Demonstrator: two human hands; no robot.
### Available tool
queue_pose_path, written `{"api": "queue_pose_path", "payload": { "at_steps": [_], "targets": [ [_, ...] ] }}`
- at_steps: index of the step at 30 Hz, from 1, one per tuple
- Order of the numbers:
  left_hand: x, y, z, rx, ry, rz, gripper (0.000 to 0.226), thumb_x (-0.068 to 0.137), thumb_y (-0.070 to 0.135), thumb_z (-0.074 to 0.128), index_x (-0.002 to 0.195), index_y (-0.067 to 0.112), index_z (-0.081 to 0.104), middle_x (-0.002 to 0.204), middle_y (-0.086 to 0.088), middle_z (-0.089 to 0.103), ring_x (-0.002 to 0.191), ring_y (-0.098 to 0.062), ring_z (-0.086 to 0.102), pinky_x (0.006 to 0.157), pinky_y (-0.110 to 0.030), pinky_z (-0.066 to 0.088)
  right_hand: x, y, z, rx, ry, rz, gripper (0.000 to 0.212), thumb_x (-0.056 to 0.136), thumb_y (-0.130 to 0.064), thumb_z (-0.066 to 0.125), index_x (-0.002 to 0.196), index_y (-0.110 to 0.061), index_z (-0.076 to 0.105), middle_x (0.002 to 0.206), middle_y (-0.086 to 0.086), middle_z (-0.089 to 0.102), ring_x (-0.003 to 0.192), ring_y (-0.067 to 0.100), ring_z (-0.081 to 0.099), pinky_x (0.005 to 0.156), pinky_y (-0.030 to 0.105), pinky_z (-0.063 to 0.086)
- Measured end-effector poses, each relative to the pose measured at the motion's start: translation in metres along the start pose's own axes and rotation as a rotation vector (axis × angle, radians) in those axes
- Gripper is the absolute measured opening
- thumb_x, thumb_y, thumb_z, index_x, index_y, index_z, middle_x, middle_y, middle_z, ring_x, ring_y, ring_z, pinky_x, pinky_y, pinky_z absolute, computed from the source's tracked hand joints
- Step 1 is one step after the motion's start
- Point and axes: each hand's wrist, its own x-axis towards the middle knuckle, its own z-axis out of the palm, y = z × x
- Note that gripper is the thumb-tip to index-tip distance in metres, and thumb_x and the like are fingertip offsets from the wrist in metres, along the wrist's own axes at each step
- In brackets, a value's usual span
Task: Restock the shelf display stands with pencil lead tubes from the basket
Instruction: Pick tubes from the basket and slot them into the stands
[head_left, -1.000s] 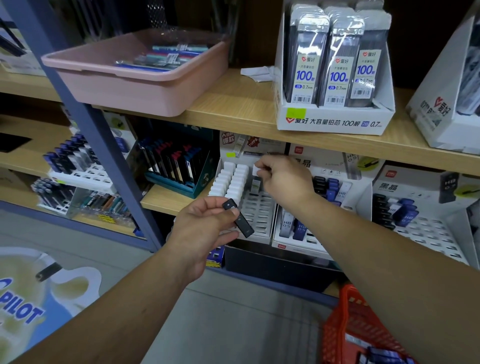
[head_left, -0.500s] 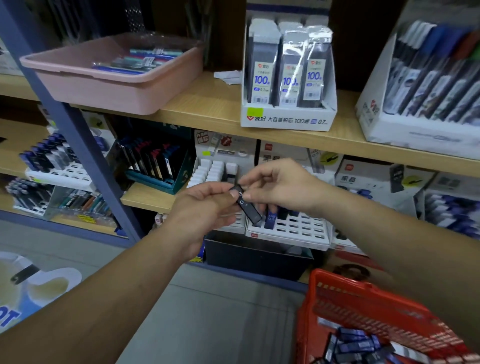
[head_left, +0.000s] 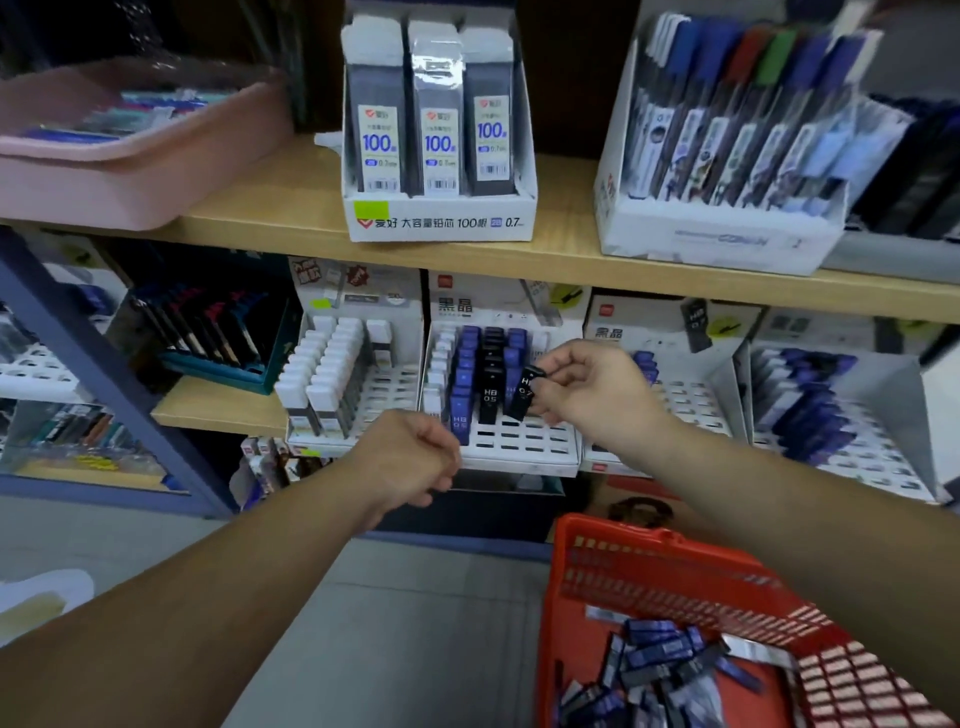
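Currently our right hand (head_left: 587, 395) pinches a black lead tube (head_left: 523, 397) at the slots of the middle display stand (head_left: 519, 447) on the lower shelf. Left hand (head_left: 413, 457) is curled, nothing visible in it. Red basket (head_left: 649, 566) below holds more tubes (head_left: 660, 660).

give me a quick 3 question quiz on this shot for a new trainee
1. True or false: the right hand pinches a black lead tube at a display stand.
2. The red basket is: A on the upper shelf, B below the right forearm, C in the left hand.
3. How many "100" packs face front in the white box?
Key: 1 true; 2 B; 3 three.
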Motion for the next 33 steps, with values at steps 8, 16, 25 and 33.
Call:
{"api": "queue_pose_path", "payload": {
  "at_steps": [8, 16, 25, 33],
  "targets": [
    [0.007, -0.005, 0.003, -0.021, -0.011, 0.002, 0.012, 0.091, 0.011, 0.076, 0.102, 0.015, 0.072, 0.095, -0.007, 0.079, 0.087, -0.019, 0.077, 0.079, -0.037, 0.063, 0.0, 0.001, 0.007, 0.233, -0.031, 0.188, 0.014, 0.092, 0.001, 0.072, 0.103, -0.005, 0.066, 0.092, 0.019, 0.075, 0.085, 0.031, 0.077, 0.077, 0.041, 0.065],
    [0.002, 0.003, 0.013, -0.002, -0.018, 0.016, 0.01, 0.091, 0.01, 0.076, 0.099, 0.015, 0.073, 0.092, -0.005, 0.079, 0.087, -0.019, 0.078, 0.076, -0.035, 0.064, -0.013, 0.0, -0.001, 0.275, -0.01, 0.179, 0.012, 0.094, 0.001, 0.07, 0.102, -0.005, 0.062, 0.081, 0.014, 0.073, 0.077, 0.028, 0.077, 0.068, 0.033, 0.064],
    [0.004, 0.009, 0.01, 0.033, 0.066, 0.08, 0.006, 0.094, 0.008, 0.069, 0.094, 0.013, 0.073, 0.086, -0.008, 0.078, 0.073, -0.015, 0.074, 0.063, -0.031, 0.06, -0.008, -0.001, 0.002, 0.178, -0.008, 0.146, 0.01, 0.095, 0.0, 0.067, 0.103, -0.005, 0.063, 0.087, 0.02, 0.072, 0.063, 0.025, 0.073, 0.058, 0.035, 0.061],
    [0.004, 0.027, 0.012, 0.135, 0.185, 0.243, 0.013, 0.094, 0.01, 0.066, 0.084, 0.012, 0.074, 0.067, -0.009, 0.073, 0.047, -0.015, 0.067, 0.044, -0.019, 0.047, -0.015, -0.001, -0.025, 0.314, 0.065, 0.16, 0.014, 0.097, 0.002, 0.064, 0.108, -0.006, 0.066, 0.087, 0.017, 0.067, 0.055, 0.025, 0.063, 0.049, 0.034, 0.055]
  ]
}}
